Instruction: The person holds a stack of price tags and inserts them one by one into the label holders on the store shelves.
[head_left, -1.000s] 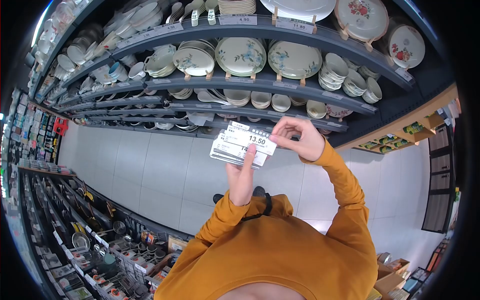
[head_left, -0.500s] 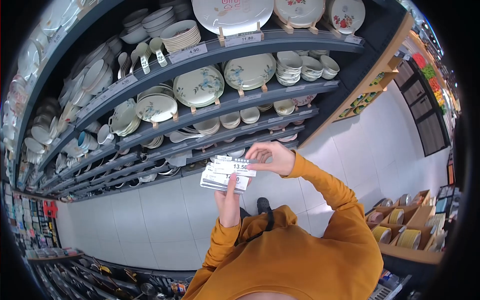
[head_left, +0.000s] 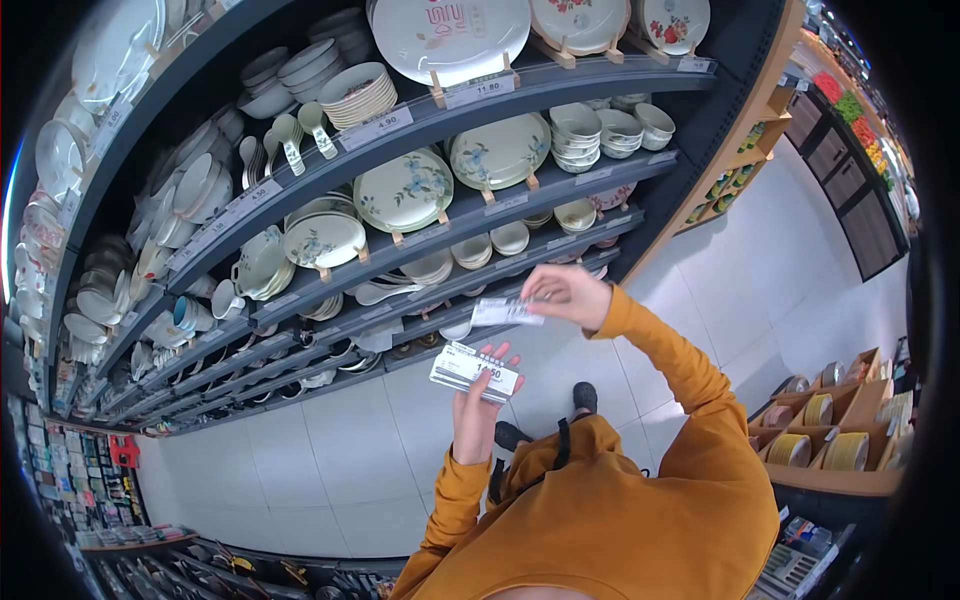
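Note:
A stack of white price tags [head_left: 455, 372] rests in my left hand [head_left: 484, 400], thumb pressed over the top one, which reads 14.50. Higher and to the right, my right hand [head_left: 566, 297] pinches a single price tag [head_left: 500, 312] by its right end. That tag is smeared by motion, so its print is hard to read. It is held apart from the stack, in front of the lower shelves. The nearest ware behind it is on those shelves, among it small bowls [head_left: 510, 237].
Curved dark shelves [head_left: 430, 112] hold floral plates [head_left: 403, 190], stacked bowls [head_left: 576, 135] and spoons [head_left: 316, 130], with price labels along their edges. A wooden end panel [head_left: 700, 150] closes the right side. Wooden bins [head_left: 830, 420] with ribbon-like rolls stand at lower right. Pale floor tiles [head_left: 340, 450] lie below.
My right hand has lifted the top tag off the stack and moved it up and right. The 14.50 tag beneath is now uncovered. The view has shifted, and my feet show farther apart.

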